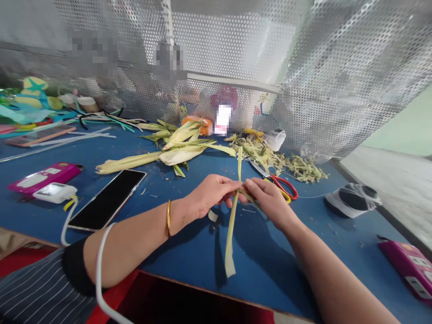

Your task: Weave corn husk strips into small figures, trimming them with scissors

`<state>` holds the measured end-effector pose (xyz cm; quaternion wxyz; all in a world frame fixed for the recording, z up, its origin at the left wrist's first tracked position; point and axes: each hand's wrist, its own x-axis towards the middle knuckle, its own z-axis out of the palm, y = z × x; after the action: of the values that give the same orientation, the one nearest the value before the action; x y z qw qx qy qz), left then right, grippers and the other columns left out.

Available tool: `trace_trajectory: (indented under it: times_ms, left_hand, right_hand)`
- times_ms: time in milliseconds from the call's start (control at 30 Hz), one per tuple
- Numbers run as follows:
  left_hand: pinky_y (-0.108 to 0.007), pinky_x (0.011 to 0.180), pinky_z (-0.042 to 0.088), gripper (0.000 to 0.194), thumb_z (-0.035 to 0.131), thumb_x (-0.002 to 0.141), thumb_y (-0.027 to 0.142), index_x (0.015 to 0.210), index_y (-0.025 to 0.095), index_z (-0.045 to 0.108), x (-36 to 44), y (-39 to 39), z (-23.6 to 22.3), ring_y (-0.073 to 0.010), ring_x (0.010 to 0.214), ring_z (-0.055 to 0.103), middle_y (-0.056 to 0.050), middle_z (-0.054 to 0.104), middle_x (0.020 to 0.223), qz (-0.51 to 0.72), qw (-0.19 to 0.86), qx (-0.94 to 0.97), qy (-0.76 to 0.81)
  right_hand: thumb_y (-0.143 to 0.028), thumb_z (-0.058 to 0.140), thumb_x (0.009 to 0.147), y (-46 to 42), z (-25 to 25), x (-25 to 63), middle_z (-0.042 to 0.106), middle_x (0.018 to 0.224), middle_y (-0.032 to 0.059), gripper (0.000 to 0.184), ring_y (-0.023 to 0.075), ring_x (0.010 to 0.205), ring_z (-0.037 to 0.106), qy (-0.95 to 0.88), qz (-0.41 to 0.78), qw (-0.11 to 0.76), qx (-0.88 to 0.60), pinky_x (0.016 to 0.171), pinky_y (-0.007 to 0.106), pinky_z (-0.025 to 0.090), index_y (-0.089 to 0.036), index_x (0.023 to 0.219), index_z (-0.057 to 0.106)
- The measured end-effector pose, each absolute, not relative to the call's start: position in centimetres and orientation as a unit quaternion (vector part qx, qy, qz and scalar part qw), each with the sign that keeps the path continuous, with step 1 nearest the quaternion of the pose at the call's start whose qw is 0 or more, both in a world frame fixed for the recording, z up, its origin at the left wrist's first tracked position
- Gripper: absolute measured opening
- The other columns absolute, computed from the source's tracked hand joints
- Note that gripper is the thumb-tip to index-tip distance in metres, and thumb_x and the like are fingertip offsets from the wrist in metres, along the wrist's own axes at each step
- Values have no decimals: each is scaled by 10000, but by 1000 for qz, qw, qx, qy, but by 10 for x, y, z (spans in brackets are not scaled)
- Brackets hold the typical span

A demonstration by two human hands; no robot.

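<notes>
My left hand (216,193) and my right hand (266,198) meet above the blue table, both closed in a pinch on pale green corn husk strips (231,234). One strip runs up past my fingertips and hangs down toward the front edge. Another piece lies across it, partly hidden under my right fingers. Just beyond my right hand lie scissors (285,186) with red and yellow handles. A bundle of corn husks (182,148) lies behind my left hand. Past the scissors is a heap of shredded or braided husk (259,153).
A black phone (110,198), a white device (56,192) with a cable and a magenta power strip (50,177) lie left. A thread spool (353,200) and another magenta power strip (408,263) are right. A perforated metal screen (232,49) stands behind.
</notes>
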<state>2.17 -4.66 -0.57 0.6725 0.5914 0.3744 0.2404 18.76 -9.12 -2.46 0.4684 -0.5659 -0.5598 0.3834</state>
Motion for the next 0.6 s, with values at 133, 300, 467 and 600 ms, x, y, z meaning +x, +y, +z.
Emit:
trace_trajectory:
  times_ms: [133, 300, 467, 600]
  left_hand:
    - [-215, 447, 250, 281, 665, 776, 405, 738, 128, 696, 19, -40, -7, -58, 489, 496, -66, 719, 780, 255, 673, 577, 385]
    - [-206, 447, 265, 151, 684, 754, 250, 670, 126, 666, 21, -40, -12, -50, 482, 474, -65, 725, 746, 266, 667, 566, 405]
    - [-205, 426, 249, 203, 618, 836, 311, 791, 122, 676, 23, -40, -11, -61, 495, 548, -106, 743, 906, 310, 695, 511, 401]
    - [-203, 419, 240, 273, 538, 882, 347, 828, 117, 677, 22, -39, -9, -73, 498, 584, -108, 734, 903, 311, 727, 472, 391]
  right_hand:
    - [-538, 661, 787, -94, -18, 196, 634, 662, 2, 343, 152, 585, 574, -619, 392, 402, -549, 550, 261, 425, -199, 732, 660]
    - [-376, 605, 858, -95, -25, 199, 560, 546, -31, 234, 134, 504, 482, -680, 233, 372, -587, 501, 259, 336, -218, 689, 638]
    - [-315, 554, 894, -97, -24, 195, 665, 855, 60, 166, 223, 806, 589, -697, -20, 416, -584, 736, 334, 408, -223, 844, 683]
    - [-380, 543, 915, -102, -22, 187, 610, 741, 34, 269, 188, 694, 551, -692, 49, 415, -589, 652, 301, 385, -216, 736, 662]
